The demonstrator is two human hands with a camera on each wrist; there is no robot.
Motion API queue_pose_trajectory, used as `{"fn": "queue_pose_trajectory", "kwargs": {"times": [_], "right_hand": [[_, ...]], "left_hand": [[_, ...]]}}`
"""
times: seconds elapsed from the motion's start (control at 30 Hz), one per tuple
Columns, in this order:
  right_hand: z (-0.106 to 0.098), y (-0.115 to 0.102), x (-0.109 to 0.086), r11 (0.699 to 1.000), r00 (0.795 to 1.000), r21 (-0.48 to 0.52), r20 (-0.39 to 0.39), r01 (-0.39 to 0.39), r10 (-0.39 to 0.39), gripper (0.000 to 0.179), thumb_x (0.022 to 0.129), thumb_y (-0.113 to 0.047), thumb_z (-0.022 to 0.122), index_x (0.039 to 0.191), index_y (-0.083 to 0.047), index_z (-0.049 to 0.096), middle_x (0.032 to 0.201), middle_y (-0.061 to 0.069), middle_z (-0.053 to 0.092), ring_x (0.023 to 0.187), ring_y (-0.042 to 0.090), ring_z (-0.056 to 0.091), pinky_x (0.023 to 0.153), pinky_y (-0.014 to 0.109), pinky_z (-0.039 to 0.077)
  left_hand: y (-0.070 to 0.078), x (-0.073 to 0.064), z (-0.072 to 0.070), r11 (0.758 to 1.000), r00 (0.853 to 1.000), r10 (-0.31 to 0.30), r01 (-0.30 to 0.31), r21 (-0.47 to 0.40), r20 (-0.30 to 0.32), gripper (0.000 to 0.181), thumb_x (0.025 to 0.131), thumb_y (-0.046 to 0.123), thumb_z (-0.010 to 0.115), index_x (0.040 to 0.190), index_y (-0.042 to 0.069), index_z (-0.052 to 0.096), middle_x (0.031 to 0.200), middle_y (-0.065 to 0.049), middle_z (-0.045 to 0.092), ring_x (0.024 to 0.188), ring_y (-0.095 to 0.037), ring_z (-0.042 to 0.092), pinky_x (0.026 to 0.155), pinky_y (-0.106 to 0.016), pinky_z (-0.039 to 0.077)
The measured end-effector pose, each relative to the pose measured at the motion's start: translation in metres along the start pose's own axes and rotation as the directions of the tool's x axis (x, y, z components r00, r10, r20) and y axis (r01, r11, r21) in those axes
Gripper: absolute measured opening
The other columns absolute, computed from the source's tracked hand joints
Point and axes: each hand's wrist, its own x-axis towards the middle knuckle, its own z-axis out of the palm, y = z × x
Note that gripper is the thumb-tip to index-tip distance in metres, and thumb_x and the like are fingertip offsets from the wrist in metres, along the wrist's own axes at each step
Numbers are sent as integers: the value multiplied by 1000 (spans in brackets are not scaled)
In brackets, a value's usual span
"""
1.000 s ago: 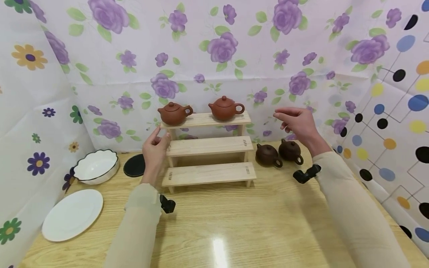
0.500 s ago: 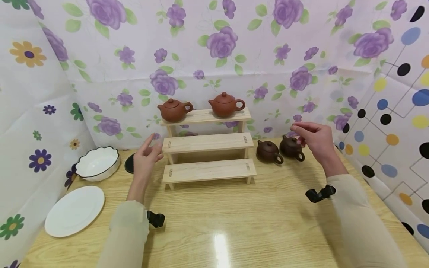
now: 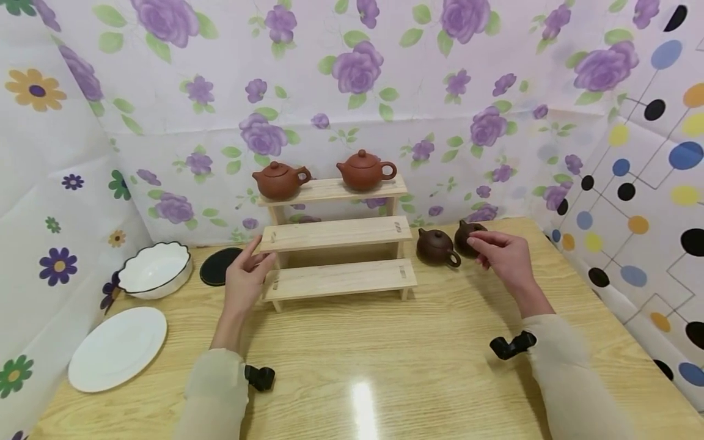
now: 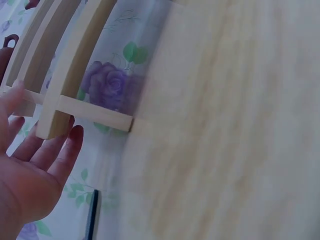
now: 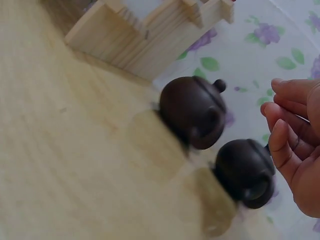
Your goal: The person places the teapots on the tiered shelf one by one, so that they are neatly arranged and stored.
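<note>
My left hand [image 3: 245, 278] is at the left end of a three-tier wooden shelf [image 3: 338, 232]. In the left wrist view, its fingers [image 4: 64, 150] lie by the end of one plank, seemingly touching it. Two reddish-brown teapots, one on the left [image 3: 279, 182] and one on the right [image 3: 364, 171], stand on the top tier. My right hand [image 3: 503, 260] hovers by the farther dark brown teapot [image 3: 466, 238], partly covering it in the head view. In the right wrist view, thumb and fingers hold nothing. The other dark teapot [image 3: 436, 247] sits between it and the shelf.
Left of the shelf lie a black round disc [image 3: 216, 266], a white scalloped bowl [image 3: 156, 270] with a dark rim and a white plate [image 3: 118, 349]. All stand on the wooden table [image 3: 352, 351]. Flowered cloth [image 3: 308, 79] hangs behind; a dotted cloth [image 3: 638, 183] hangs at the right.
My left hand drew back from the shelf's upper left side, then came in at the middle tier. My right hand moved down from beside the top tier to the farther dark teapot.
</note>
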Motion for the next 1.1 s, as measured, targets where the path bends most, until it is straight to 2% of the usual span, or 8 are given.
{"fn": "queue_pose_trajectory", "kwargs": {"times": [0.13,0.27,0.43,0.53,0.73,0.97,1.1], "right_hand": [[6,11,-4,1000,1000,-20,9,-22,22,36,95,-28,82,119,-2,78,69,-6,73,61,15,68,59,28,57],[8,17,-6,999,1000,-46,10,-23,24,43,96,-28,81,124,3,75,73,-6,74,63,14,69,60,29,58],[10,24,-6,994,999,-105,5,-44,45,51,97,-32,80,128,7,72,76,-3,76,66,16,71,61,30,58],[12,28,-4,990,997,-123,13,-68,70,53,97,-35,80,129,6,72,80,-4,77,68,15,72,62,30,58],[15,33,-4,989,997,-129,27,-66,70,50,97,-34,79,127,5,73,82,-2,78,70,12,72,64,30,58],[20,31,-2,988,997,-136,27,-66,70,43,99,-29,78,126,3,75,85,3,79,73,14,74,66,29,60],[20,29,-2,985,996,-159,28,-74,80,41,99,-28,77,126,4,75,87,4,79,72,14,73,66,29,60]], "left_hand": [[-4,-3,3,1000,999,5,-5,-11,-35,56,104,29,70,157,30,53,125,-2,73,98,7,66,80,-14,52],[-6,-5,6,999,997,41,-41,-8,-59,52,105,28,69,155,28,56,126,-10,72,94,6,67,75,-15,52],[-7,-5,9,996,992,77,-80,-25,-99,50,104,27,70,153,26,59,109,1,74,86,-1,68,66,-17,48],[-7,-5,10,996,990,81,-84,-23,-113,50,104,27,70,153,26,59,104,5,72,86,-3,68,67,-17,49],[-8,-5,9,997,988,81,-80,14,-132,50,104,29,71,153,27,59,105,0,71,89,-3,67,70,-17,50],[-8,-6,9,994,978,94,-81,77,-184,48,103,33,72,150,30,62,101,-3,72,85,0,64,71,-16,50],[-7,-6,10,991,979,102,-85,103,-177,49,104,35,71,151,31,60,104,-11,73,83,-1,62,71,-17,49]]}}
